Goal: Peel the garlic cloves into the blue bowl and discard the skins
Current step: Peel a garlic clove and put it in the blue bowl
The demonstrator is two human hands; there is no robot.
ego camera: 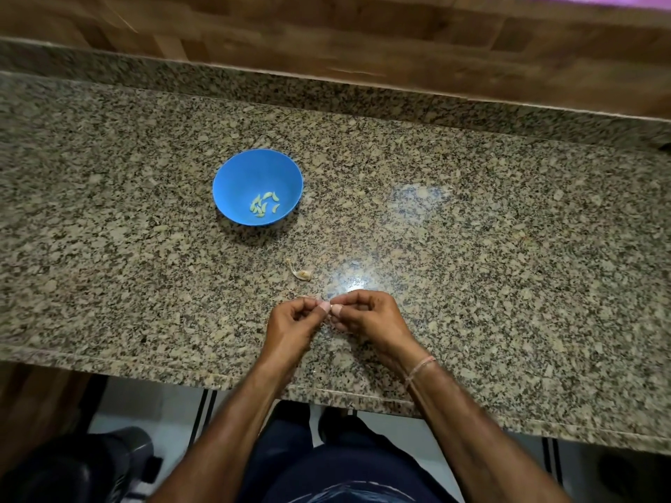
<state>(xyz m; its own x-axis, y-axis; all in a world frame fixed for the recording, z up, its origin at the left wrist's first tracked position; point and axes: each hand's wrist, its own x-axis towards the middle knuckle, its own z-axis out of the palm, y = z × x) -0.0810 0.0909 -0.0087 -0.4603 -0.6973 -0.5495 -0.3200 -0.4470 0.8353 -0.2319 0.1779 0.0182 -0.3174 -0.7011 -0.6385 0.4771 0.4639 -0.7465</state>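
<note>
A blue bowl stands on the granite counter, left of centre, with several peeled garlic cloves in its bottom. A garlic remnant with a dry stem and skin lies on the counter in front of the bowl. Near the counter's front edge my left hand and my right hand meet thumb to thumb. Their fingertips pinch something small and pale between them, mostly hidden by the fingers. A few thin skin scraps lie just beyond my fingers.
The speckled granite counter runs the full width, backed by a raised granite lip and a wooden wall. A dark object sits on the floor at lower left, below the counter's edge.
</note>
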